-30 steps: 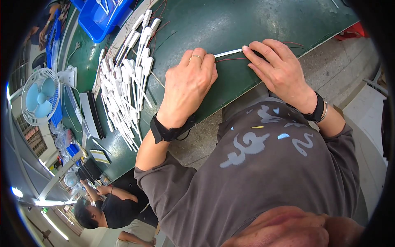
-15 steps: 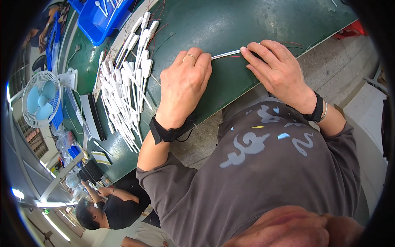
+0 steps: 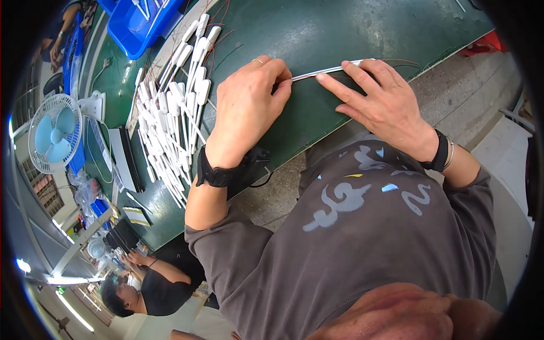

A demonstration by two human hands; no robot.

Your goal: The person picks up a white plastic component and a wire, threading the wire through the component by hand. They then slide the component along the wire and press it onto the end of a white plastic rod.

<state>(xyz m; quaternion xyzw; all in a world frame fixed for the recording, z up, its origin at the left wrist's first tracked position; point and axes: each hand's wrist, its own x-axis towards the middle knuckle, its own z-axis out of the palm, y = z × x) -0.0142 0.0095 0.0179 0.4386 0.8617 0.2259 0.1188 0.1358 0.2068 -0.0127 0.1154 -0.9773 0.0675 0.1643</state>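
Observation:
A thin white rod [image 3: 306, 75], with fine red and dark wires trailing past its far right end, lies along the green table [image 3: 317, 113]. My left hand [image 3: 248, 93], wearing a ring, is closed in a pinch at the rod's left end; its fingertips partly hide what they grip. My right hand [image 3: 381, 97] rests over the rod's right part with fingers stretched and apart, fingertips on or just beside it. To the left of my left hand lies a large heap of white rods with flat, wider heads [image 3: 175, 113], some with red wires.
Beyond the heap stands a blue bin [image 3: 131, 34] holding more white pieces. A small fan [image 3: 56, 136] with blue blades is at the far left, near a black tray [image 3: 126, 158]. Another person [image 3: 161, 283] works at the lower left. The table's front edge runs below my hands.
My right hand's fingers have spread apart and the index has come off to the left, baring more of the rod. My left hand has shifted slightly and turned, its thumb now showing.

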